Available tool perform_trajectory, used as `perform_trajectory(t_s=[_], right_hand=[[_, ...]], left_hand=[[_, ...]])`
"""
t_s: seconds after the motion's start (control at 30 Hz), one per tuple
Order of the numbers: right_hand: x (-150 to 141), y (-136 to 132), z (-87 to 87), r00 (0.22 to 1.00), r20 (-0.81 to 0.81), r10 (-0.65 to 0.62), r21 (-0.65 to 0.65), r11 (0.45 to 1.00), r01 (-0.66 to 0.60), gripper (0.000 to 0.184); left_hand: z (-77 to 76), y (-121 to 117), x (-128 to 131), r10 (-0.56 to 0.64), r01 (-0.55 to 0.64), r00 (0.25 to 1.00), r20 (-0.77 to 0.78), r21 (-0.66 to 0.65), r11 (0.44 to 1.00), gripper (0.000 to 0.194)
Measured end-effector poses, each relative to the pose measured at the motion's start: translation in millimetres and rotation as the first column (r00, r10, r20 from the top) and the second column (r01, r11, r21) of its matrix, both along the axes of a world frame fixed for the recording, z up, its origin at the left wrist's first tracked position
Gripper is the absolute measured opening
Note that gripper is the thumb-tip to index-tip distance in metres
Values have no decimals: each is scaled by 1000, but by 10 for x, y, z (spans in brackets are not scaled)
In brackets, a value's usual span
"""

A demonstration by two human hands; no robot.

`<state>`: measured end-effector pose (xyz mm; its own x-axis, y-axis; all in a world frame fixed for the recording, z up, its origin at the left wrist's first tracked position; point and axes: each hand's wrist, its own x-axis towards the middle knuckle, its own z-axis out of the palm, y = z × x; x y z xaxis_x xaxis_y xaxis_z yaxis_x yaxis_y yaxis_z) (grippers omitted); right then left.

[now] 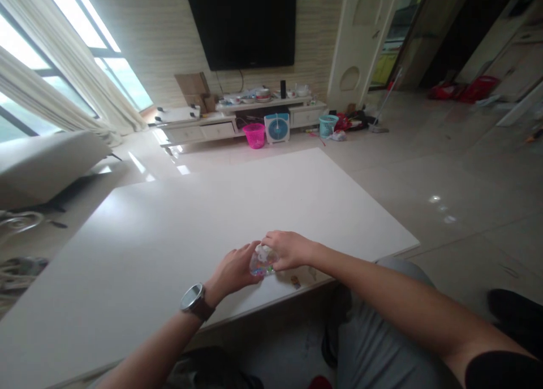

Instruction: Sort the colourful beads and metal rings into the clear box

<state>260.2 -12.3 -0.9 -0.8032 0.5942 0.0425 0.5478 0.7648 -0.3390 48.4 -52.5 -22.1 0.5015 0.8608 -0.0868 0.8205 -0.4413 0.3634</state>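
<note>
Near the front edge of the white table (190, 219), both my hands are closed around a small clear container with colourful bits inside (263, 261). My left hand (238, 269), below a wristwatch (193, 297), grips its left side. My right hand (289, 249) curls over its top and right side. The fingers hide part of the container, and its exact kind is too small to make out. Right of it, a small orange-and-dark figure-shaped piece (296, 281) lies flat on the table. A faint pale piece (313, 272) is beside that, close under my right wrist.
My knee in grey trousers (382, 327) is at the table's front right edge. Beyond the table stand a pink basket (254, 135), a blue-and-white fan (277, 128) and a light-blue basket (328, 126) before a low cabinet (218, 130). A grey sofa (46, 163) is at left.
</note>
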Motion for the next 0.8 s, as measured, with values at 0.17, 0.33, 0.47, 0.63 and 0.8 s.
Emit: perform_trajectory(t_s=[0.17, 0.33, 0.47, 0.63, 0.8], right_hand=[[260, 243, 122, 993, -120, 4, -123, 992, -19, 45], [526, 505, 208, 976, -106, -190, -190, 967, 168, 43], [653, 642, 104, 903, -132, -409, -459, 833, 310, 35], [586, 675, -96, 882, -108, -459, -660, 696, 281, 27], [441, 671, -232, 833, -107, -543, -740, 603, 298, 31]], left_hand=[[-80, 61, -47, 30, -30, 999, 13, 19, 999, 79], [-177, 136, -78, 46, -46, 996, 77, -3, 999, 91], [-176, 148, -61, 8, -7, 996, 90, -8, 1000, 85], [-108, 167, -63, -38, 35, 995, 94, 31, 999, 79], [-91, 198, -122, -19, 13, 996, 91, 67, 998, 72]])
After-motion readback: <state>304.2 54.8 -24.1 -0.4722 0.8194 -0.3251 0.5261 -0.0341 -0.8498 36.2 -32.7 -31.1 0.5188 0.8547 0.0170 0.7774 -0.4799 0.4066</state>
